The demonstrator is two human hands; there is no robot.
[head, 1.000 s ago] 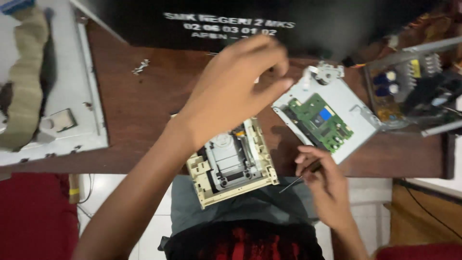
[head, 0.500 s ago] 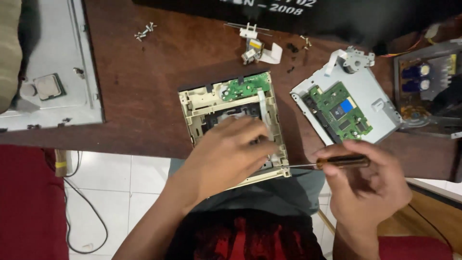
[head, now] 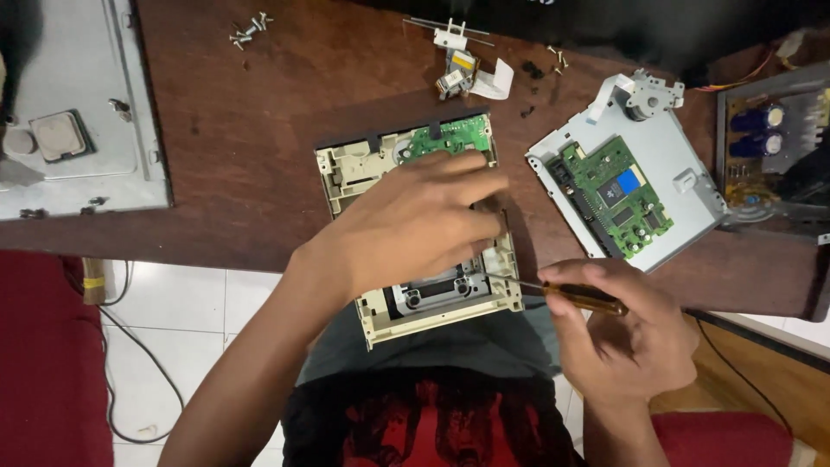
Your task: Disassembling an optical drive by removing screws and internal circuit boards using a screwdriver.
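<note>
Beige drive chassis (head: 372, 173) pinned flat under the spread left hand (head: 415, 220), overhanging the desk (head: 251, 130) edge. Screwdriver (head: 571, 296) gripped in the closed right hand (head: 618, 333), tip at the frame's near corner. Judged light, brittle plastic; best held by the side rails.

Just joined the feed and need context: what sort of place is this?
Likely an electronics repair bench: an opened beige drive frame, a loose green circuit board, scattered screws on a wooden table.

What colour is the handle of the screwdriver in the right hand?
Dark amber-brown, translucent looking; the screwdriver handle shows best in the head view, gripped by the right hand.
</note>
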